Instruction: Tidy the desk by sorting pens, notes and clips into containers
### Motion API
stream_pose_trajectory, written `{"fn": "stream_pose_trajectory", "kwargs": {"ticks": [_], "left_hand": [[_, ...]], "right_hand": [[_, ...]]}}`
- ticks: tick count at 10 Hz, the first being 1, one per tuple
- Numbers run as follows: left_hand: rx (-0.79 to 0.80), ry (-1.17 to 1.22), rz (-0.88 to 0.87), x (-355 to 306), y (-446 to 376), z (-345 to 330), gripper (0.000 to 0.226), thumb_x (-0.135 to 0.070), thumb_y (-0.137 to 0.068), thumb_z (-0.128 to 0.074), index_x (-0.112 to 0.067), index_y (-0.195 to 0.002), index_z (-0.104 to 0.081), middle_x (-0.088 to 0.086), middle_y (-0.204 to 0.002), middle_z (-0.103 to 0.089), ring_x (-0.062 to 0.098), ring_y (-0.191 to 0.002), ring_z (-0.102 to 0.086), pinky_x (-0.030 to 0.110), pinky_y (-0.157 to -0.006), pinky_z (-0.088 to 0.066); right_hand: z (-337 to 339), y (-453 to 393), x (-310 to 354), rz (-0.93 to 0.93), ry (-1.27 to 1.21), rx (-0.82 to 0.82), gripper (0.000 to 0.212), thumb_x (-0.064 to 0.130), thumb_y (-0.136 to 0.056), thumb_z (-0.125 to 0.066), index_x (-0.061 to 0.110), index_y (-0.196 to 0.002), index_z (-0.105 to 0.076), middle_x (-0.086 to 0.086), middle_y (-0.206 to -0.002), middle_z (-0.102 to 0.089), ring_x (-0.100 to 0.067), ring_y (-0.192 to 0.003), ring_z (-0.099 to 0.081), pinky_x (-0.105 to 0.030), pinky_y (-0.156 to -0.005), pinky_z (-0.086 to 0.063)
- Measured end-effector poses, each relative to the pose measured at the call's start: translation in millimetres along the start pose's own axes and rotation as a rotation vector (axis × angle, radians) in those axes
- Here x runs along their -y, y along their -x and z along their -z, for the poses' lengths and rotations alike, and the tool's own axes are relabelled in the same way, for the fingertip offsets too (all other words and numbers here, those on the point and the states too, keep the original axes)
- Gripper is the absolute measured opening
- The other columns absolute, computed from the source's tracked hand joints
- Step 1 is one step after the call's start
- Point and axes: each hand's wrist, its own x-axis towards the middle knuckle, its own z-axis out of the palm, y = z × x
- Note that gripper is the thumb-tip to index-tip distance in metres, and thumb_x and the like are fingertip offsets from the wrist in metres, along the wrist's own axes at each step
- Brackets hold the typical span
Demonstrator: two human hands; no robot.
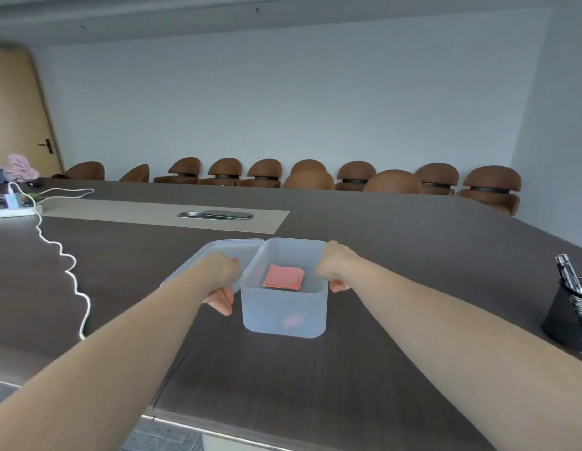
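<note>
A translucent plastic box (284, 315) stands on the dark wooden table in front of me. A stack of pink sticky notes (284, 277) lies inside it on the bottom. My left hand (222, 284) grips the box's left wall. My right hand (331, 266) holds its right rim. The box's translucent lid (227, 247) lies flat on the table just left of the box, partly under my left hand. A black mesh pen cup (569, 317) with several pens (567, 275) stands at the far right edge.
A white cable (60, 252) snakes over the table's left side from a power strip (14, 209). A metal socket cover (215, 215) sits in a beige strip mid-table. Brown chairs (393, 182) line the far wall. The table's near edge (185, 426) is close below.
</note>
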Motion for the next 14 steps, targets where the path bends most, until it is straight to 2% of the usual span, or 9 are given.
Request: {"fn": "stream_pose_trajectory", "kwargs": {"ticks": [1, 2, 3, 4, 6, 8, 11, 13, 14], "left_hand": [[0.032, -0.071, 0.015, 11.2, 2.0, -2.2, 0.067, -0.041, -0.099, -0.025, 0.012, -0.091, -0.064, 0.017, -0.059, -0.072, 0.025, -0.065, -0.072, 0.021, -0.054, -0.052], [0.031, 0.158, 0.034, 31.2, -0.3, -13.2, 0.082, -0.059, -0.094, -0.031, 0.012, -0.132, -0.045, 0.029, -0.126, -0.060, 0.036, -0.115, -0.062, 0.038, -0.092, -0.055], [-0.057, 0.594, -0.001, 39.6, -2.8, -22.7, 0.062, -0.045, -0.098, -0.041, -0.005, -0.145, -0.033, 0.023, -0.142, -0.044, 0.037, -0.126, -0.050, 0.043, -0.099, -0.047], [-0.255, 0.836, -0.078, 39.9, -11.1, -24.5, 0.018, -0.022, -0.096, -0.043, -0.008, -0.102, -0.054, 0.009, -0.093, -0.053, 0.023, -0.076, -0.054, 0.035, -0.085, -0.044], [-0.615, 0.833, -0.353, 19.1, 0.6, -20.8, 0.036, -0.037, -0.097, -0.035, -0.006, -0.091, -0.052, 0.001, -0.072, -0.048, 0.026, -0.077, -0.048, 0.031, -0.065, -0.038], [-0.684, 0.409, -0.605, -5.3, 17.7, -20.1, 0.059, -0.045, -0.100, -0.031, -0.012, -0.052, -0.031, 0.004, -0.052, -0.035, 0.021, -0.054, -0.035, 0.029, -0.051, -0.026], [-0.429, -0.518, -0.810, -17.2, 12.8, -62.6, 0.049, -0.061, -0.088, -0.047, -0.027, -0.117, -0.068, -0.013, -0.125, -0.066, 0.013, -0.118, -0.058, 0.029, -0.097, -0.048], [-0.480, -0.913, -0.806, -40.6, 17.4, -61.8, 0.047, -0.055, -0.092, -0.040, -0.019, -0.097, -0.070, -0.004, -0.095, -0.071, 0.020, -0.092, -0.064, 0.029, -0.074, -0.050], [-0.535, -0.969, -0.816, -59.6, 23.5, -67.8, 0.043, -0.045, -0.097, -0.034, -0.015, -0.083, -0.061, -0.002, -0.080, -0.061, 0.023, -0.078, -0.056, 0.028, -0.067, -0.045]], "right_hand": [[-6.1, -1.4, 0.0, -0.068, -0.021, 0.025, 0.023, 0.001, -0.087, -0.038, 0.003, -0.066, -0.045, -0.013, -0.048, -0.056, -0.022, -0.049, -0.053, -0.026, -0.045, -0.042], [-10.8, -6.2, 0.1, -0.114, -0.047, 0.040, 0.022, 0.001, -0.086, -0.036, 0.002, -0.068, -0.049, -0.014, -0.059, -0.055, -0.022, -0.049, -0.053, -0.026, -0.045, -0.039], [-11.6, -7.7, -1.9, -0.115, -0.147, 0.046, 0.020, 0.001, -0.086, -0.037, 0.002, -0.070, -0.050, -0.015, -0.065, -0.057, -0.026, -0.057, -0.058, -0.028, -0.051, -0.044], [-12.5, -6.7, -2.8, -0.131, -0.232, 0.076, 0.014, 0.005, -0.087, -0.042, 0.003, -0.090, -0.055, -0.016, -0.087, -0.063, -0.029, -0.072, -0.061, -0.029, -0.053, -0.047], [1.9, -2.0, -12.9, -0.133, -0.365, 0.095, 0.026, 0.005, -0.091, -0.043, 0.003, -0.065, -0.046, -0.009, -0.035, -0.055, -0.020, -0.033, -0.053, -0.017, -0.030, -0.041], [8.6, -4.7, -16.9, -0.141, -0.289, 0.107, 0.027, 0.004, -0.091, -0.040, 0.002, -0.065, -0.047, -0.015, -0.055, -0.054, -0.021, -0.045, -0.052, -0.014, -0.027, -0.037], [16.3, -15.5, -32.9, -0.165, -0.096, 0.118, 0.025, -0.001, -0.089, -0.035, -0.006, -0.074, -0.055, -0.014, -0.030, -0.054, -0.019, -0.021, -0.050, -0.011, -0.027, -0.034], [21.6, -20.9, -61.6, -0.220, -0.067, 0.203, 0.036, 0.002, -0.095, -0.030, -0.002, -0.064, -0.049, -0.004, -0.077, -0.065, -0.013, -0.022, -0.051, -0.009, -0.022, -0.028], [25.1, -22.2, -72.4, -0.229, -0.044, 0.247, 0.036, 0.001, -0.095, -0.032, 0.002, -0.064, -0.050, -0.001, -0.069, -0.065, -0.008, -0.016, -0.046, -0.010, -0.022, -0.029]]}}
